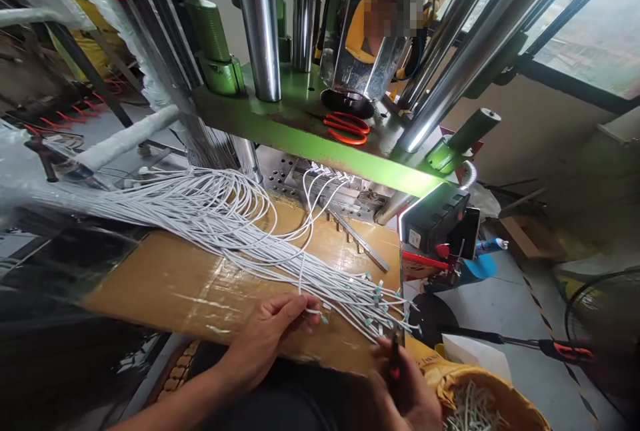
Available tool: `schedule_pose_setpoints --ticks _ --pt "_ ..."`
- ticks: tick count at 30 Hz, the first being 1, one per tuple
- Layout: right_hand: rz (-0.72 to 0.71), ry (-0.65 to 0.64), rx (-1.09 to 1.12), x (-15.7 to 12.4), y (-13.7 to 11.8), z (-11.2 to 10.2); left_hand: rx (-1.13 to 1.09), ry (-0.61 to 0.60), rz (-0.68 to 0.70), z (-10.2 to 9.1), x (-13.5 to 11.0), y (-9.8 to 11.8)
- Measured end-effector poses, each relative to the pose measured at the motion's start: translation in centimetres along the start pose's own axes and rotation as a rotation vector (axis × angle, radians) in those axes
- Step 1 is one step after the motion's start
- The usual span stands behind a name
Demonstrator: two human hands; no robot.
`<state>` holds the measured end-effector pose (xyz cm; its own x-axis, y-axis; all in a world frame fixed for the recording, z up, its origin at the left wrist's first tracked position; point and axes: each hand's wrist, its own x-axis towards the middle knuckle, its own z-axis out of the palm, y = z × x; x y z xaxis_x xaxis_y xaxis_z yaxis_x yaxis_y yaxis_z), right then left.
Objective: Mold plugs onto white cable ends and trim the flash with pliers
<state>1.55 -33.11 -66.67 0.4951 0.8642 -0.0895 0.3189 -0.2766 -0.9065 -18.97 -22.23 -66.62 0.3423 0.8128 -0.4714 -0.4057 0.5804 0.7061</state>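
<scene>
Between thumb and fingertips, my left hand [283,317] pinches the end of a white cable [300,277], whose tip shows a small green-and-white connector. At the lower right, my right hand [407,387] is curled around a dark hand tool [395,354] with a touch of red; blur hides its exact kind. A thick bundle of white cables [200,227] spreads across a cardboard sheet [170,284] in front of me. Their ends, with green and white connectors [377,301], gather at the right, close to my right hand.
Beyond the cardboard stands a green press plate [295,131] between steel columns, with red-handled scissors [347,127] on top. Several cable ends sit in the mould [330,174] below it. A metal bar [360,241] lies on the cardboard. A yellow sack [445,377] holds white scraps.
</scene>
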Motion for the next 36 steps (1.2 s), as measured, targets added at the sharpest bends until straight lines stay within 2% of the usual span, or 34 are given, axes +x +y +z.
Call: schedule_pose_setpoints --ticks 2,4,8,10,11,12,14,16,17,20,22,25,31,36 --pt "-0.055 -0.081 0.148 0.1 -1.4 4.4 0.034 -0.037 -0.008 0.2 -0.4 -0.2" --pt "-0.123 -0.129 0.207 0.5 -2.2 6.7 0.040 -0.059 -0.009 0.2 -0.7 -0.3" --pt "-0.098 -0.155 0.222 1.1 -2.2 7.7 0.054 -0.065 -0.027 -0.3 -0.9 -0.7" --pt "-0.043 -0.118 0.241 1.1 -1.8 7.8 0.194 -0.043 0.000 -0.8 -1.0 -1.2" --pt "-0.021 -0.096 0.250 1.0 -1.6 7.9 0.316 -0.013 0.083 -1.2 -1.0 -1.5" --pt "-0.007 -0.081 0.257 1.0 -1.4 8.0 0.462 0.018 0.221 -1.5 -1.0 -1.7" --pt "-0.001 -0.086 0.266 1.0 -1.3 8.1 0.762 0.034 0.601 -2.2 -1.0 -1.7" --pt "-0.011 -0.126 0.271 1.1 -1.5 8.0 0.992 -0.091 0.894 -2.7 -0.8 -1.2" --pt "-0.016 -0.143 0.273 1.2 -1.7 7.9 1.075 -0.189 0.947 -2.8 -0.7 -0.8" --pt "-0.034 -0.165 0.254 1.5 -2.7 7.5 1.219 -0.364 0.903 -2.8 -0.5 0.8" --pt "-0.027 -0.165 0.257 1.8 -3.4 7.2 1.255 -0.417 0.851 -2.6 -0.6 1.8" --pt "0.034 -0.218 0.320 2.5 -3.9 6.8 1.232 -0.499 0.845 -2.1 -1.0 2.7" --pt "0.210 -0.402 0.505 3.8 -3.1 7.1 1.075 -0.585 0.876 -2.0 -1.2 3.1" --pt "0.384 -0.479 0.695 4.1 -1.8 8.2 0.866 -0.538 0.827 -2.0 -0.8 2.5"
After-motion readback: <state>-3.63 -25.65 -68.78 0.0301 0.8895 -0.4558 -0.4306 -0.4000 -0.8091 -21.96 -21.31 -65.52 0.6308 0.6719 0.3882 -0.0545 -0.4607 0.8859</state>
